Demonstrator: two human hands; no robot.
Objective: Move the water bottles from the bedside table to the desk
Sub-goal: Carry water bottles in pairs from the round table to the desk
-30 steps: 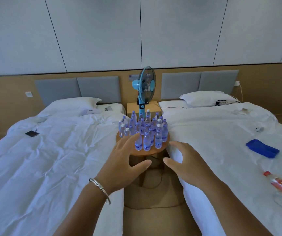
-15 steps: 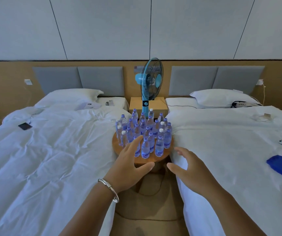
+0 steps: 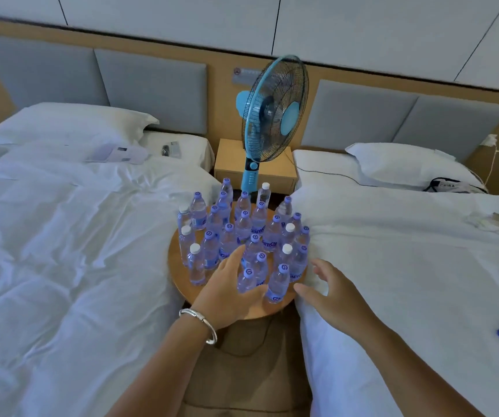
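**A:** What's in front of the person?

**B:** A small round wooden tabletop [image 3: 182,284] stands in the gap between two white beds. It is crowded with upright water bottles [image 3: 243,227], standing close enough that many touch. None has left it yet, and no desk is in view.

**A:** And the hands?

**B:** Both are released and grasping nothing. The left hand [image 3: 227,291], with a silver bangle [image 3: 199,319] on the wrist, reaches in with spread fingers beside the nearest bottle [image 3: 246,281]; whether it touches is hard to tell. The right hand [image 3: 329,291] hovers near the tabletop's right rim, above the edge of the right bed [image 3: 408,266].

**A:** What could go wrong?

**B:** Probably toppling. The bottles are packed tightly, so fingers closing round one front bottle could nudge its neighbours and knock several over. Those at the rim, such as the white-capped one [image 3: 195,264] on the left, could roll to the floor or onto the left bed [image 3: 61,251]. Reaching deep for the back row also risks brushing the blue standing fan [image 3: 274,115] behind.
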